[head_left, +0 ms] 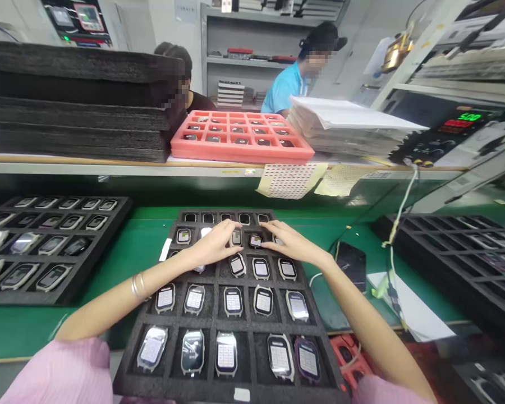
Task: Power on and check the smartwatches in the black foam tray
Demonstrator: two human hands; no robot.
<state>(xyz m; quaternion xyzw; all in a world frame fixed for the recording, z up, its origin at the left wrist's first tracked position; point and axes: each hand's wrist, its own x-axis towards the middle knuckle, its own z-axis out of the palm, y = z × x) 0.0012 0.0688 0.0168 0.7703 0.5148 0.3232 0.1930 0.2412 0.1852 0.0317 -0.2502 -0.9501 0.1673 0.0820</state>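
A black foam tray point(235, 388) lies in front of me with rows of smartwatch cases without straps, many with lit screens. My left hand point(214, 242) reaches over its back rows, index finger and thumb apart around a watch point(236, 238) in its compartment. From the other side comes my right hand point(292, 242), fingers spread, thumb tip beside a neighbouring watch point(256, 240) with a lit screen. Whether either hand presses on these watches I cannot tell. Part of the second row is hidden under my hands.
More black foam trays with watches stand left point(78, 280) and right point(450, 247). A dark phone point(351, 264) and white paper point(421, 314) lie at right. On the shelf are a pink foam tray point(239, 152), stacked black foam point(76, 123) and a power supply point(441, 132). Two people are behind.
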